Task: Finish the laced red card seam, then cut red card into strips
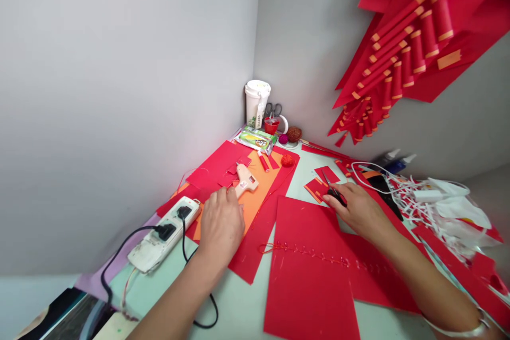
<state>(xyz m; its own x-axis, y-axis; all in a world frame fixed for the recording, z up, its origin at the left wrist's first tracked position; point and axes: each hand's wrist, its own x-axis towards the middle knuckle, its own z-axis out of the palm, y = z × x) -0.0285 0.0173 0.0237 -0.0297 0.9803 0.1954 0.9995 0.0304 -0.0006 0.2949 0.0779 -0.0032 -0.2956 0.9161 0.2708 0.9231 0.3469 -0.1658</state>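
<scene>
Nearest you on the counter (239, 313), here's the big red sheet (311, 292), a stitched-looking red line running across it. Left of that, a black cable (216, 308) loops out from under your left forearm; catch it with your arm and you could tug the power strip (149, 251) askew.

Up to your left hand (223, 220), fingers curled at the handle of the glue gun (242, 171); I can't tell whether they're grasping it or just resting there. The gun lies over the orange paper (255, 207), nozzle towards the far side, and if it's hot, a drip or touch could mark whatever's underneath.

Across to your right hand (358, 210), and it's grasping the scissors (337, 195) by the black handles! Blades point away from you, right over the small red pieces (331, 173); a careless squeeze could nick one, a wrist sweep could scatter them.

Farther on sits the red yarn ball (287, 160), its strand trailing your way, easily snagged. Behind it, the green packet (255, 139), then the white cup (255, 103) by the wall.
</scene>
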